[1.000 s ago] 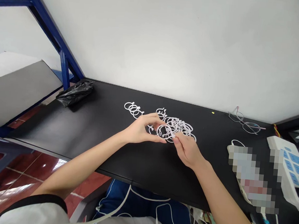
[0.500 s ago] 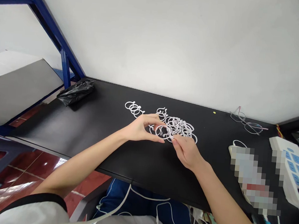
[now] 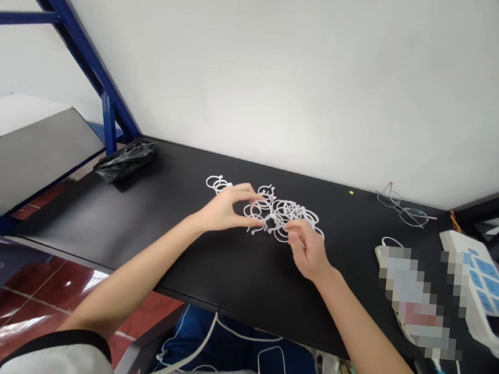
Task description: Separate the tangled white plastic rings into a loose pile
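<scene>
My left hand (image 3: 232, 207) is over the black table, its thumb and fingers curved around the edges of a white ring (image 3: 259, 213). Just right of it, my right hand (image 3: 307, 247) has its fingers half bent, with a gap between thumb and forefinger and nothing visible in it. Behind and between the hands lies a tangled pile of thin white rings (image 3: 293, 209), several with small knobs at their ends. A few more white rings (image 3: 215, 183) lie apart, beyond the left hand, which partly covers them.
A crumpled black plastic bag (image 3: 126, 161) is at the table's left end. Eyeglasses (image 3: 404, 210) rest near the wall at right. Closer in are a blurred-out phone (image 3: 414, 300) with a cable and a white power strip (image 3: 480, 289). White cables (image 3: 200, 346) hang over my lap.
My right hand has let go of the white ring and its fingers have parted. The left hand has shifted slightly left with the ring. The view has tilted a little.
</scene>
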The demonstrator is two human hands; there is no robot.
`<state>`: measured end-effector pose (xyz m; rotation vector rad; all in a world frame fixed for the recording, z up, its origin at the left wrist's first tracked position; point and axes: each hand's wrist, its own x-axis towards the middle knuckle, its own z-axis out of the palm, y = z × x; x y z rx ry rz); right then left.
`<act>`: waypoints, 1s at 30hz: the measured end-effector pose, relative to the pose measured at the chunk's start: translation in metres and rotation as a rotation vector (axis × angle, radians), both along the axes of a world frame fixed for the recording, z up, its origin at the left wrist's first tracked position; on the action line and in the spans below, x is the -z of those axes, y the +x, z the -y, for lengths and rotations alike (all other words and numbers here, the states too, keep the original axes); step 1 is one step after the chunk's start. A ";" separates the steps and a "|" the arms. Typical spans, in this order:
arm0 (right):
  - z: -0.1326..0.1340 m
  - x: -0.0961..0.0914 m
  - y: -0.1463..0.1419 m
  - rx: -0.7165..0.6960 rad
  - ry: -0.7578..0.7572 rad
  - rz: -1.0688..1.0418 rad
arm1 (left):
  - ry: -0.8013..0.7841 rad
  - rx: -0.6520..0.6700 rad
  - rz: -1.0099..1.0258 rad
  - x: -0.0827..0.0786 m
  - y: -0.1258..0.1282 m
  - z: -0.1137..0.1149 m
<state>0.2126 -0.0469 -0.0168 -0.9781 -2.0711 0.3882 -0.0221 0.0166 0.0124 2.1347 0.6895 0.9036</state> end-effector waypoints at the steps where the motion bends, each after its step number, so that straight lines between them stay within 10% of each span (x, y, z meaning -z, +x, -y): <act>1: -0.001 0.003 0.002 0.018 -0.015 -0.057 | 0.086 -0.081 -0.060 0.000 -0.004 -0.004; 5: -0.004 0.013 0.010 0.146 -0.066 -0.221 | 0.457 -0.491 -0.363 0.006 -0.031 -0.027; 9: -0.008 0.019 0.014 0.213 -0.103 -0.282 | 0.484 -0.670 -0.516 0.013 -0.056 -0.043; 30: -0.015 0.013 0.017 0.298 -0.117 -0.246 | 0.175 -0.434 -0.510 0.026 -0.063 -0.044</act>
